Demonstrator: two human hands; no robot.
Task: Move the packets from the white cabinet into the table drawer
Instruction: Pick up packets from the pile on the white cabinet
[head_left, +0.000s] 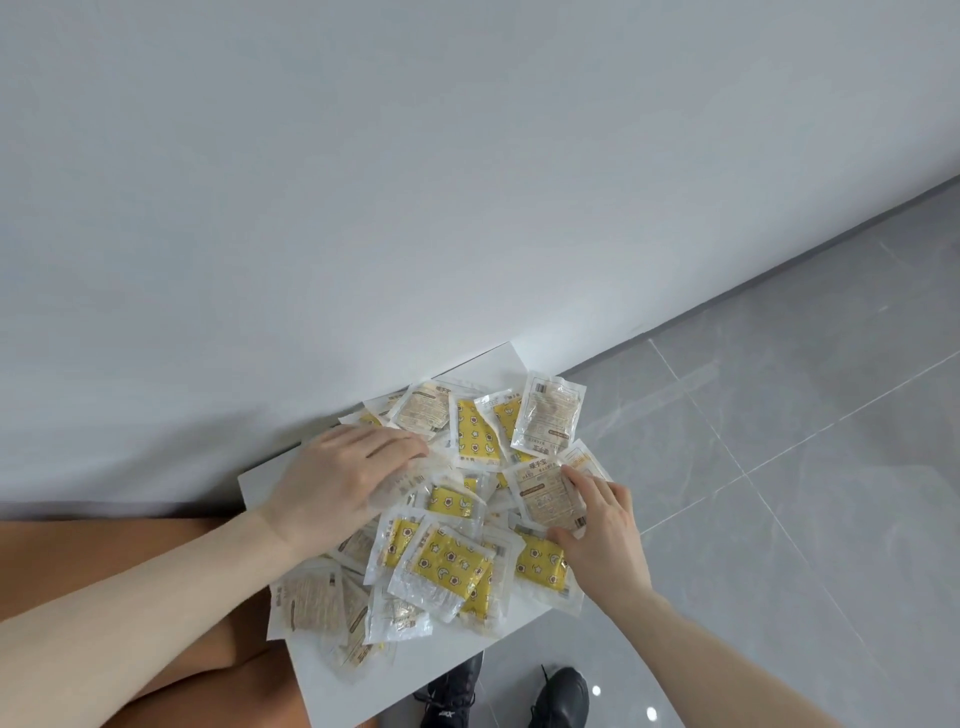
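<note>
My right hand (605, 540) pinches a beige-faced packet (550, 493) at the right side of the heap, thumb at its lower edge and fingers curled over its right edge. Its face carries a dark heading of Chinese characters and a small barcode near the corner, but I cannot read the small print. My left hand (337, 483) lies palm down on the left part of the heap, fingers straight and close together, pressing on clear wrappers without curling round any of them.

The packets (452, 571) lie in a loose, overlapping pile on the white cabinet top (332, 691), which stands against the pale wall (363, 182). Each is a clear plastic sachet. Some show a yellow face printed with small stars, moons and flower shapes; others show a beige back with lines of text too small to make out. One beige packet (548, 415) juts past the cabinet's far right edge, barcode at its top corner.

A brown wooden surface (130, 561) shows to the left, beneath my left forearm. Below the cabinet, two black shoes (561, 696) stand on the grey tiled floor (779, 467).
</note>
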